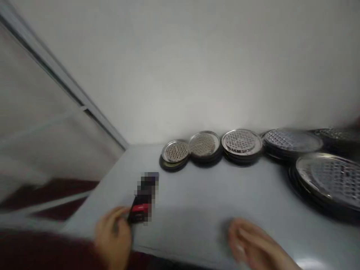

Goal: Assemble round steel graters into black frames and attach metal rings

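Observation:
My left hand (114,234) is at the lower left, over the table's near edge. Its thumb and fingers are closed on the near end of a flat black item with a red band (140,208). Most of that item is pixelated, so its kind does not show. My right hand (250,242) hovers over or rests on the table at the lower right, smeared by motion. Its fingers look partly curled, and I see nothing in it. The nearest thing to it is a large stack of round metal grater-like discs with dark rims (329,182).
Along the wall (197,67) stand more disc stacks: a small one (176,152), a second (204,146), a third (242,143) and a larger, blurred one (292,140). They sit on a pale grey table (191,202). A metal frame strip (64,80) slants down the left.

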### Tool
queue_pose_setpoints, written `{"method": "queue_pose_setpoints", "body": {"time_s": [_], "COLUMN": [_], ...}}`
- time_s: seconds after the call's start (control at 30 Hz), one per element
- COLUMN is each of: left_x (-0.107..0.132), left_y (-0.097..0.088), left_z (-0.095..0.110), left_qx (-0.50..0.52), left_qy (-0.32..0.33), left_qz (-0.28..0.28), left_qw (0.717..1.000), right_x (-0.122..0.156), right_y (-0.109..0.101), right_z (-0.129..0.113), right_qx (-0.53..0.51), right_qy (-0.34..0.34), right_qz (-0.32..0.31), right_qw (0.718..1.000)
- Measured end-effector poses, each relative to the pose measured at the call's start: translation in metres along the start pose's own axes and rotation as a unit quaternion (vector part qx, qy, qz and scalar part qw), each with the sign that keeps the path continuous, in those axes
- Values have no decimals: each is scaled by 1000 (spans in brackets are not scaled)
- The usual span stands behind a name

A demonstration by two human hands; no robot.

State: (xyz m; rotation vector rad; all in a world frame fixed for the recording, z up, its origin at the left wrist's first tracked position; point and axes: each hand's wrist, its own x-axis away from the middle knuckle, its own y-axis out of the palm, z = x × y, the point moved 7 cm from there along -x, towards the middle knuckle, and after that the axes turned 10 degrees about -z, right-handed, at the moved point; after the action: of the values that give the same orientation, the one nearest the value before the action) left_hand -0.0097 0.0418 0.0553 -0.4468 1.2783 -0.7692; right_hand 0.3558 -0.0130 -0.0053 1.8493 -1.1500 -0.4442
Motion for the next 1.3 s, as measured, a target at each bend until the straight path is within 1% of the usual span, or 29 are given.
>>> {"method": "queue_pose_setpoints", "body": {"time_s": [0.13, 0.23, 0.33, 0.47, 0.63, 0.97, 1.07, 1.3], "left_x": [-3, -4, -3, -2, -3, -3, -3, -3], "left_y": [-4, -5, -5, -3, -5, -6, -4, -1], "left_z": [5, 8, 8, 4, 7, 9, 8, 4], "left_qx": [-1, 5, 3, 0, 4, 5, 8, 44], "left_qy": [-9, -25, -40, -58, -41, -27, -18, -47], "left_qz": [2, 0, -4, -5, 8, 21, 12, -8], "left_qw": [1000, 1000, 999, 998, 999, 999, 1000, 998], "right_x": [4, 5, 3, 3, 3, 2, 1, 2], "right_y": [2, 0, -4, -9, -7, -3, -3, -3], "right_z": [-5, -4, 0, 3, 1, -1, -1, 0], "right_qx": [15, 25, 16, 14, 25, 24, 24, 10], "right_qy": [-8, -2, 13, 20, 7, -2, -3, -1], "right_qz": [12, 1, -7, 6, -5, -9, -7, -4], "right_qw": [1000, 1000, 1000, 1000, 1000, 1000, 1000, 1000]}}
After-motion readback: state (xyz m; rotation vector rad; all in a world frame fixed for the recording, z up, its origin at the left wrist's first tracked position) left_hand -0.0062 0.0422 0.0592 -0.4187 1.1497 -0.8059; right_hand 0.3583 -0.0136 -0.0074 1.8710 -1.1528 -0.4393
